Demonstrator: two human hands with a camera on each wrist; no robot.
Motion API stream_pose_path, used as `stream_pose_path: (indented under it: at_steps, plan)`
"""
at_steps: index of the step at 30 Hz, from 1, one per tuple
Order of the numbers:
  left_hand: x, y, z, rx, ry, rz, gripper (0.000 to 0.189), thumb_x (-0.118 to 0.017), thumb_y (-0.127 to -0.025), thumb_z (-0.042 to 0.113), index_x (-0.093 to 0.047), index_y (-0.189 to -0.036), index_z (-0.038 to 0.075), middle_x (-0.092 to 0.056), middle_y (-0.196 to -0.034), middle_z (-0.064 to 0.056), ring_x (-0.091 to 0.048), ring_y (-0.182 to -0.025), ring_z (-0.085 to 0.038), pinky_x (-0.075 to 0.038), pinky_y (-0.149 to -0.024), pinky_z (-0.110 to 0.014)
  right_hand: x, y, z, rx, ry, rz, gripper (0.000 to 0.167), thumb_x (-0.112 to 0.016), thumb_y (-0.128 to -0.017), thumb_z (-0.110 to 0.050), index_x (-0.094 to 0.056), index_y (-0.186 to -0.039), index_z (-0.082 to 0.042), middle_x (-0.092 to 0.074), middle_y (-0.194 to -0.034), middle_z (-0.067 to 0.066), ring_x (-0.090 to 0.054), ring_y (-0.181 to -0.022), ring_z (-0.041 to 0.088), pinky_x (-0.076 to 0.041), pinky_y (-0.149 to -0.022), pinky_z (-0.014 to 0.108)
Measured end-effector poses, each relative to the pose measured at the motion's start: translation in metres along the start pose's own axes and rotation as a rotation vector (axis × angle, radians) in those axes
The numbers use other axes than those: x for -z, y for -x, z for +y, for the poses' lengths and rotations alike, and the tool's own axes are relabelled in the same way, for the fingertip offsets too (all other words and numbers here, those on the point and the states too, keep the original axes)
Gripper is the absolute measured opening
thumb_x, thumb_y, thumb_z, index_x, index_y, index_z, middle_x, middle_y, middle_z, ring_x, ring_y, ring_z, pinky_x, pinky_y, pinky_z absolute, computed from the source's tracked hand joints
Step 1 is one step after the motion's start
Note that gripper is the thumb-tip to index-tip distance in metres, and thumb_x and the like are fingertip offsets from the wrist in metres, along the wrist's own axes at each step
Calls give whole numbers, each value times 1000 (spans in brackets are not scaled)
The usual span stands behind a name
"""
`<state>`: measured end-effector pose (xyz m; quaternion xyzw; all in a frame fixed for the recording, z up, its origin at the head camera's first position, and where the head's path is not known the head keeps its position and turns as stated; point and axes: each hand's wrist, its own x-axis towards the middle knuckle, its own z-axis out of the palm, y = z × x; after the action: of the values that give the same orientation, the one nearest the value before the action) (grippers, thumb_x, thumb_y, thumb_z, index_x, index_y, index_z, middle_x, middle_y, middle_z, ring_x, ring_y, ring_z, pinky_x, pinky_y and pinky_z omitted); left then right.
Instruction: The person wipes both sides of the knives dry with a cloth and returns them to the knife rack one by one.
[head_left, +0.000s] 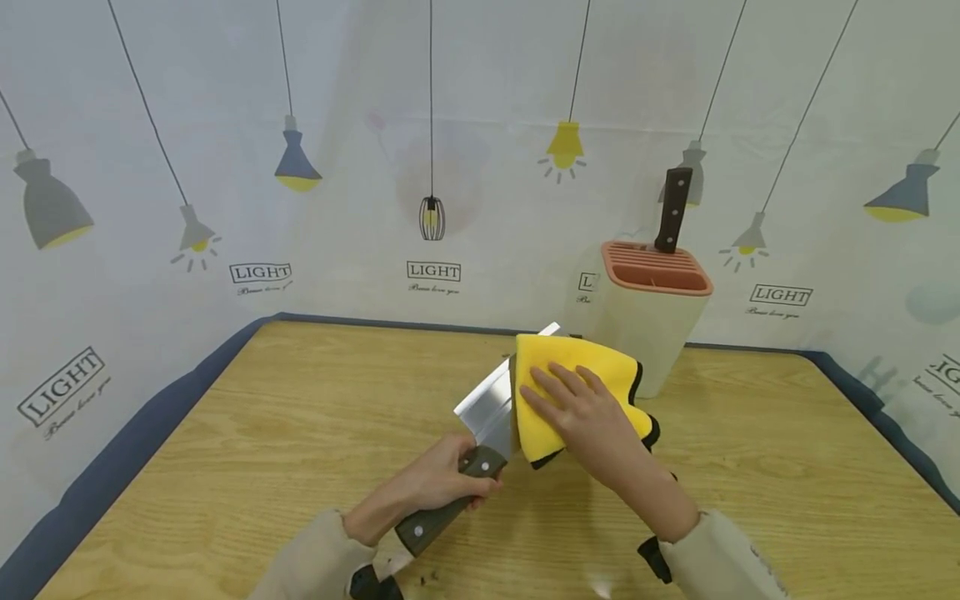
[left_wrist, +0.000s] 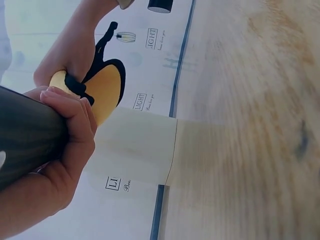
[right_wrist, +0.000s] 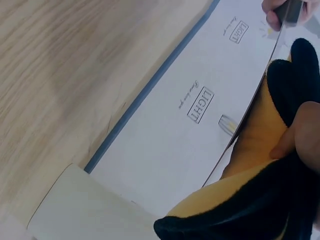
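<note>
My left hand [head_left: 435, 477] grips the dark riveted handle of a cleaver [head_left: 487, 400], its broad shiny blade angled up and away to the right above the table. Over the blade's outer part lies a yellow cloth [head_left: 615, 360] with black edging, hiding most of that side. My right hand [head_left: 588, 417] holds this cloth against the blade, fingers spread across its upper face. In the right wrist view the thumb presses the cloth [right_wrist: 255, 135] from the other side. The left wrist view shows fingers wrapped round the handle [left_wrist: 30, 132].
A cream knife block [head_left: 645, 333] with a slotted pinkish-orange top stands at the back right, near the cloth. One dark-handled knife [head_left: 673, 208] sticks up from it. Behind the wooden table [head_left: 300, 433] hangs a lamp-printed backdrop [head_left: 495, 200] with a blue border.
</note>
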<state>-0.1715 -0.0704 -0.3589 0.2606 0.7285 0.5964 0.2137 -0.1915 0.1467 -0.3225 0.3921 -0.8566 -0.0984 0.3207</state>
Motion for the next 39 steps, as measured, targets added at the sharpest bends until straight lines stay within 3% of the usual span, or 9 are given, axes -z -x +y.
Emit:
stream_pose_path:
  at_steps: [6,13,25,33,39]
  plan:
    - [-1,0,0,13,10,6,12,-57,-81,0,-50,-86,-9,-60,-74,-11,-50,-51,-7,-42,-46,-18,3,-4,-12,87,34,39,50,-74,-67,-4,-60,-115,-14,-54,-121,9,-48,-113,28,-41,-90,43]
    - [-1,-1,1,19,-57,-9,12,-58,-82,1,-54,-88,-8,-56,-62,-4,-49,-49,-8,-41,-46,-18,6,-7,-20,161,28,61,51,-74,-68,-6,-60,-116,-16,-53,-123,8,-47,-114,27,-39,-93,43]
    - [-1,-2,-1,-13,-94,-64,12,-56,-81,0,-54,-93,-2,-52,-60,-1,-47,-49,-8,-41,-47,-19,7,-11,-23,281,27,71,52,-73,-70,-12,-57,-119,-18,-50,-127,6,-45,-117,24,-37,-95,42]
    - [-3,-2,0,14,-97,-48,13,-57,-79,-2,-55,-92,-2,-52,-61,-2,-48,-50,-10,-41,-47,-20,7,-11,-24,300,34,75,53,-74,-71,-13,-56,-120,-18,-48,-128,6,-44,-118,23,-37,-95,42]
    - [-3,-1,0,37,-85,-57,15,-58,-83,3,-53,-96,-4,-54,-66,-2,-49,-51,-8,-41,-48,-19,3,-7,-18,258,18,65,59,-75,-68,-8,-55,-122,-17,-48,-129,6,-44,-119,24,-37,-95,42]
